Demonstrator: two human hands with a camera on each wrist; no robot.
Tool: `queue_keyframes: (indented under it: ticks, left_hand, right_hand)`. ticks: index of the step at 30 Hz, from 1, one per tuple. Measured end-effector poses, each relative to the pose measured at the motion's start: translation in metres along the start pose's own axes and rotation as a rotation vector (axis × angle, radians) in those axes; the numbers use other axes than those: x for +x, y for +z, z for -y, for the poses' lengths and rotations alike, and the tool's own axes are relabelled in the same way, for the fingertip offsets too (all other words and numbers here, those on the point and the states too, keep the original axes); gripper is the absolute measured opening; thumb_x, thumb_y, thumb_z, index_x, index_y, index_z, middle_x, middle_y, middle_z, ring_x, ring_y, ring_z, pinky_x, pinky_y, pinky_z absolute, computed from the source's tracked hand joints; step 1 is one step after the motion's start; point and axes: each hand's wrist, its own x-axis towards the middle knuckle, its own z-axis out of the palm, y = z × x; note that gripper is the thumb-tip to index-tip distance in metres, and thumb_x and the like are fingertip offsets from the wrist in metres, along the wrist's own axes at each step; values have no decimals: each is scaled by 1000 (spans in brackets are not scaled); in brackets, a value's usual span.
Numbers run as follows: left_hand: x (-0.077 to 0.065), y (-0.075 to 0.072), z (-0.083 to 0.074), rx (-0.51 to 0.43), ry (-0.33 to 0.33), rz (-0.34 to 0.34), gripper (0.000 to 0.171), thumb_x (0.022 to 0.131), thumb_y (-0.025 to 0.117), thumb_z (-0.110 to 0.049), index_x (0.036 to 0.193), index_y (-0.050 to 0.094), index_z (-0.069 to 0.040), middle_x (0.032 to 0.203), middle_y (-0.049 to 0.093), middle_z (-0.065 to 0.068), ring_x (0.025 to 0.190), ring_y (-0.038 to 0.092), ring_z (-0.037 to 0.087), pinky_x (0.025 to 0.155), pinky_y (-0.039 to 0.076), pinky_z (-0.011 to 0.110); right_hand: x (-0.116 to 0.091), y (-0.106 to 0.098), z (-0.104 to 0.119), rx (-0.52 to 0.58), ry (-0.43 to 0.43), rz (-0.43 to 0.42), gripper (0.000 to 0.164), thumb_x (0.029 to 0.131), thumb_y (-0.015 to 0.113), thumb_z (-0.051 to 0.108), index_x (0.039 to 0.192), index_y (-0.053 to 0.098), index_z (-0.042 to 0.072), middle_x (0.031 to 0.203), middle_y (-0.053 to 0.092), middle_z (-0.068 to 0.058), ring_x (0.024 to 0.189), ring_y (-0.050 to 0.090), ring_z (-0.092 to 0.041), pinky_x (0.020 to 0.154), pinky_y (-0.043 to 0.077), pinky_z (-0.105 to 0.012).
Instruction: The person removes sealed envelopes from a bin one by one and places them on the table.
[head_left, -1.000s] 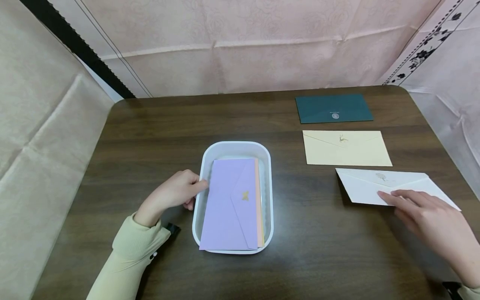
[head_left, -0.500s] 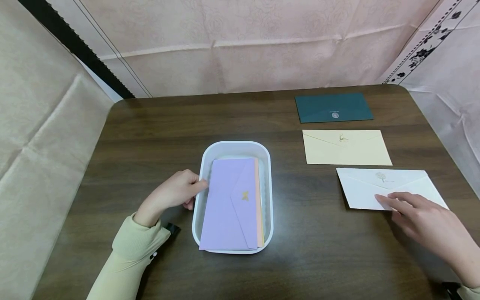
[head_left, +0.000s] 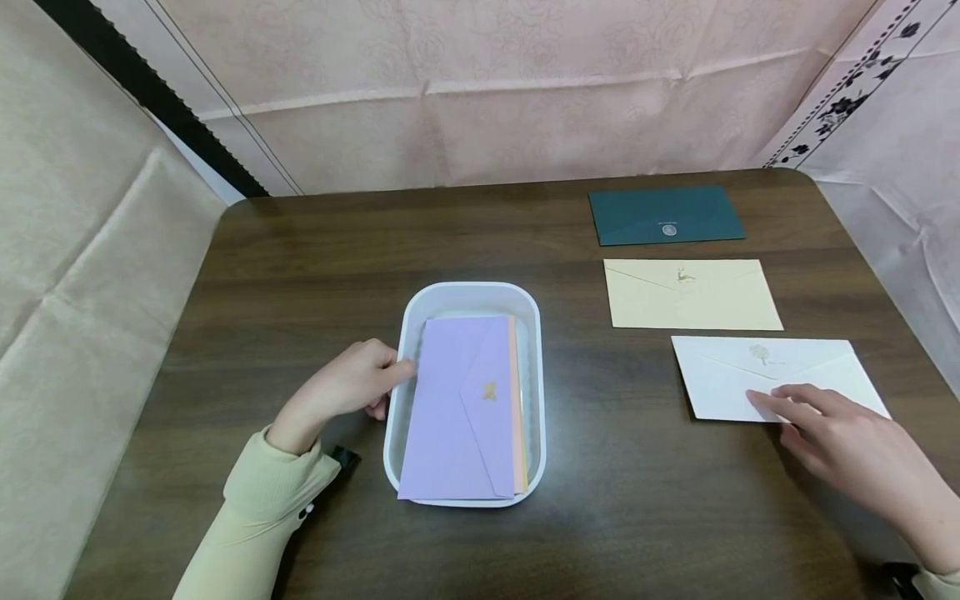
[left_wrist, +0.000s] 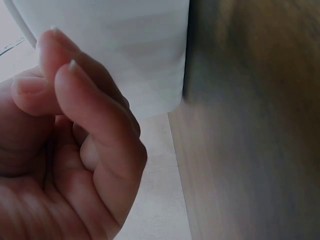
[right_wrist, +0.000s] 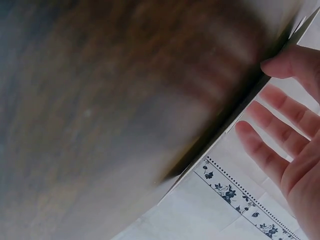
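Note:
My left hand grips the left rim of a white tray, thumb over the rim, fingers curled outside. In the left wrist view those fingers bend beside the tray's side. A lilac envelope with a gold mark lies in the tray over others, its lower end on the rim. On the right, my right hand holds a white envelope by its near edge, fingers on top. The right wrist view shows the thumb at that edge, a dark gap beneath.
Behind the white envelope lie a cream envelope and a dark teal envelope, one behind the other. A peach envelope edge shows beneath the lilac one. The dark wooden table ends at pale hanging cloths.
The white envelope has turned slightly and come down flatter toward the table, its right corner shifting left with my right hand. My left hand and the tray have stayed put.

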Motion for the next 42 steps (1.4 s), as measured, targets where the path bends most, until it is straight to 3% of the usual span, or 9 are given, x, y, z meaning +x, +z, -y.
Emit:
queue_keyframes:
  ticks: [8,15,25,30,34,42]
  left_hand:
    - [1,1,2,11,11,-4,37,91,46,-22,59,56,-6,45,50,5,42,52,18,46,44,31]
    - [2,0,1,16,5,-1,38,91,46,-22,58,56,-6,45,50,5,42,52,18,46,44,31]
    - [2,0,0,16,3,-4,38,91,46,-22,58,56,-6,45,50,5,42,52,18,47,44,31]
    - [0,1,1,6,7,-4,38,91,46,-22,58,55,-5,46,50,5,42,51,18,46,44,31]
    - [0,2,1,5,7,-5,38,91,47,-22,58,54,-5,45,50,5,42,51,18,46,43,31]
    - [-1,0,-1,13,1,-11,38,91,47,-22,58,55,-5,45,50,5,42,52,18,46,43,31]
  right_hand:
    - [0,3,-2,40,10,58,53,92,23,38,109,69,18,97,62,3,66,55,-13,40,34,-27]
    - [1,4,0,46,24,44,52,91,24,38,108,69,19,97,61,4,64,53,-12,38,31,-25]
    - [3,4,0,30,7,28,52,92,24,38,106,70,18,95,61,4,64,52,-10,41,36,-26]
    - [3,2,-1,44,22,63,38,82,42,23,108,70,18,97,61,5,66,54,-11,41,35,-27]
    - [3,1,-1,36,32,101,44,67,55,8,108,69,18,97,60,5,66,52,-11,40,33,-26]
    - [11,-2,-1,23,14,129,37,65,63,6,100,71,16,93,63,4,65,57,-12,43,39,-31]
